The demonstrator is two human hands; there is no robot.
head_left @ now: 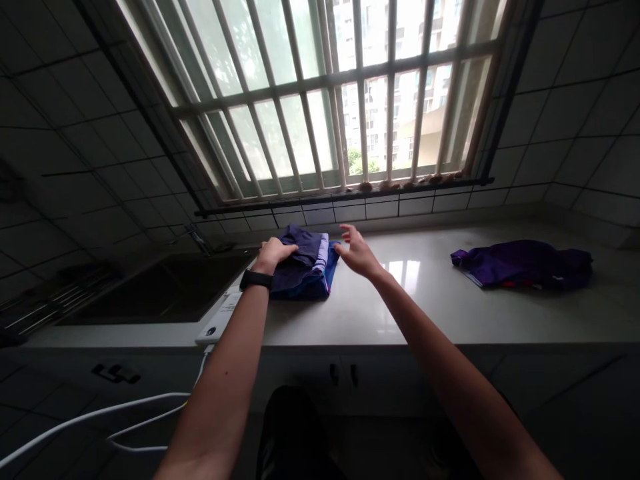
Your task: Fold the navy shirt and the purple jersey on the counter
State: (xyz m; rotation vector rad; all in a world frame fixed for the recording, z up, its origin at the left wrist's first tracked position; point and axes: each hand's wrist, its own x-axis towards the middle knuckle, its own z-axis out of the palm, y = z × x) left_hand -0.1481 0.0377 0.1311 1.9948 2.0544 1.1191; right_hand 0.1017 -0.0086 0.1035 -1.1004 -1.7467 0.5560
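Observation:
A small stack of folded clothes lies on the counter in front of me. On top is a dark purple garment (296, 262) with a pale lilac band (321, 253) along its right side, over a blue garment (327, 273). My left hand (277, 251), with a black band at the wrist, rests on the left part of the dark garment, its thumb stretched out across the cloth and its other fingers partly hidden. Just right of the stack, my right hand (356, 251) is raised with fingers apart and nothing in them; its thumb is close to the blue edge.
Farther right lies a crumpled purple garment (523, 265) on the pale counter (420, 313). A dark sink (150, 287) with a tap (197, 239) is at left. Beside the stack sits a white power strip (219, 321), its cable (90, 420) hanging over the front edge. A barred window stands behind.

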